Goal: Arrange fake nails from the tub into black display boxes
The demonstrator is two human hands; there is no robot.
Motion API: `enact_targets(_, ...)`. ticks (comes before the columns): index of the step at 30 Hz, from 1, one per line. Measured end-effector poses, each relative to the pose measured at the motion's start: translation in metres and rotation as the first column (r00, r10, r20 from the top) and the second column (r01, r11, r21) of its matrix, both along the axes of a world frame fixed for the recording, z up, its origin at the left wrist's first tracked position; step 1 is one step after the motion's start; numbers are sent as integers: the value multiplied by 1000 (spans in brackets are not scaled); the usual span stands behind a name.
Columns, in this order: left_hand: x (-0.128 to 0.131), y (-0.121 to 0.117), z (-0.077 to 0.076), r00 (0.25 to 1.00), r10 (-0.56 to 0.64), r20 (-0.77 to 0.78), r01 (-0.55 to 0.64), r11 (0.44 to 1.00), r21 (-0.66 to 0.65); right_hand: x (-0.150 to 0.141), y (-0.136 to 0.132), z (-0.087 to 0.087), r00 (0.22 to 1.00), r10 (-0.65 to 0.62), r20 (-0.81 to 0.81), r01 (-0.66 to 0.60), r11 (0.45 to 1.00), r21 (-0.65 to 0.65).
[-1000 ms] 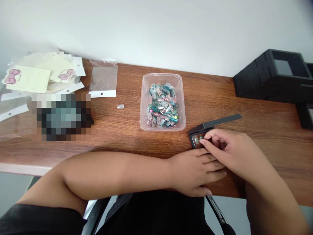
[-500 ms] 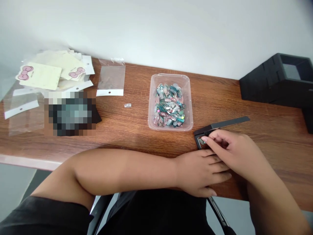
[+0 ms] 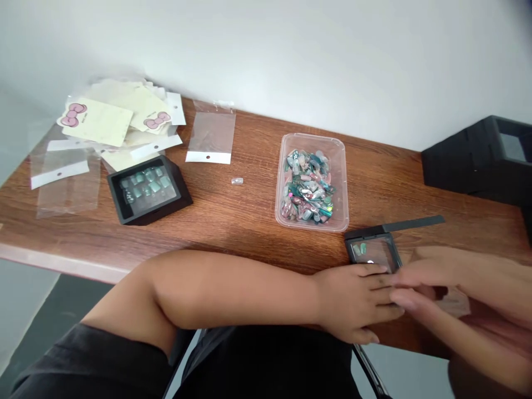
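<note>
My left hand (image 3: pixel 359 302) lies palm down at the table's front edge, fingers stretched out to the right, covering the lower part of a small black case (image 3: pixel 348 244). A narrow black flap (image 3: pixel 415 223) sticks out from the case's far edge. Inside the case are two green press-on nails (image 3: pixel 359 249) near its left side. My right hand (image 3: pixel 453 293) is smeared by motion, its thumb and forefinger at my left fingertips. Whether anything is between them cannot be made out. Beyond the case stands a clear plastic tub (image 3: pixel 343 188) of loose press-on nails (image 3: pixel 307 191).
At the left sits another black case (image 3: pixel 183 191) with several green nails inside. Behind it is a pile of cream cards with pink bows (image 3: pixel 100 119) and clear bags. A single bag (image 3: pixel 211 133) and one pale nail (image 3: pixel 237 181) lie mid-table. Black boxes (image 3: pixel 465 158) stand at the right.
My right hand has drawn back from inside the case, towards me and to the right, uncovering the green nails. My left hand stays flat. The camera's view has shifted slightly.
</note>
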State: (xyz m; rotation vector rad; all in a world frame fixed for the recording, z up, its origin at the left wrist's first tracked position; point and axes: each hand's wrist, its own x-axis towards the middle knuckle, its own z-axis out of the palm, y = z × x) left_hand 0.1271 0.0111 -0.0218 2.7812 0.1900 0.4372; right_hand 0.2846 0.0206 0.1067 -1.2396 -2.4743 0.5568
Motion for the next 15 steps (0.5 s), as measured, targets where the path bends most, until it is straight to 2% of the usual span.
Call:
enact_targets(2, 0, -1, -4, 1000, 0, 22, 1, 1000, -15, -31, 26, 14, 971, 225, 78, -231, 969, 82)
enact_targets(3, 0, -1, -6, 999, 1, 36, -1, 1000, -11, -48, 43, 17, 959, 240, 151, -260, 957, 130)
enact_targets(4, 0, -2, -7, 999, 4, 48, -4, 1000, -1, -65, 62, 18, 936, 248, 251, -284, 952, 117)
enact_targets(6, 0, -3, -9, 998, 11, 57, -12, 1000, 24, -94, 100, 15, 874, 189, 447, -241, 968, 63)
enact_targets(9, 0, -4, -8, 998, 19, 54, -21, 999, 47, -118, 141, 4, 797, 198, 570, -238, 971, -4)
enact_targets(11, 0, -4, -6, 999, 27, 38, -28, 998, 52, -123, 151, -2, 785, 232, 574, -240, 969, -63)
enact_targets(15, 1, -3, 1, 999, 36, -13, -35, 997, 68, -122, 145, -10, 786, 239, 570, -217, 970, -108)
